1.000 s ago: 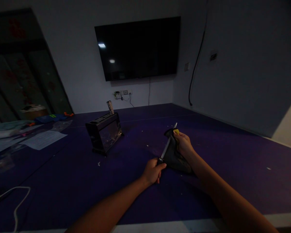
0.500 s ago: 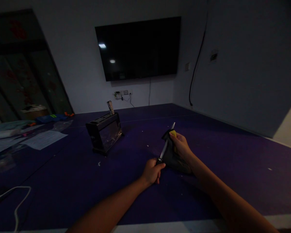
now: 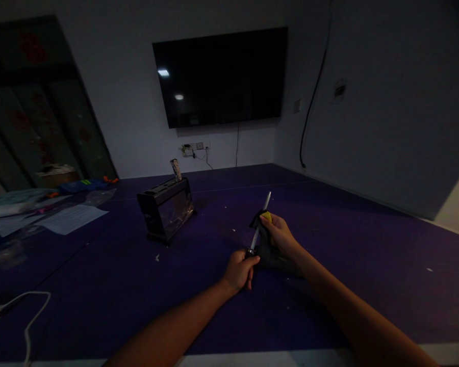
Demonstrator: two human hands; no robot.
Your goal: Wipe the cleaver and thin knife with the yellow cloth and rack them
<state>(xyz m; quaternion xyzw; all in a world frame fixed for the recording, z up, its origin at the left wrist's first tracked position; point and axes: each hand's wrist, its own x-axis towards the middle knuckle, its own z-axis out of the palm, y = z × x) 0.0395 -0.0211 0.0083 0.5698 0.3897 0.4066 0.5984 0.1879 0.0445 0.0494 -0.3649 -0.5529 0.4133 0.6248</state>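
Observation:
My left hand (image 3: pixel 240 270) is closed around the black handle of a long, narrow metal rod (image 3: pixel 266 201). In this dim light I cannot tell whether it is a honing steel or a slim knife blade. It slants up and away to the right, its bright tip in the air. My right hand (image 3: pixel 281 232) pinches a dark grey cloth (image 3: pixel 268 253) with a yellow part (image 3: pixel 266 216) under the thumb. The cloth crosses the rod about midway and covers that stretch. Its loose end hangs below my right hand towards the purple tabletop.
A black knife block (image 3: pixel 164 210) with a see-through side stands left of my hands, a patterned handle (image 3: pixel 175 169) sticking up from it. Paper sheets (image 3: pixel 71 219) and plastic bags lie at the left. A white cable (image 3: pixel 34 321) curls near the front left edge.
My right hand and the cloth have slid down the rod towards my left hand, so more of the tip shows. My left hand has stayed nearly still.

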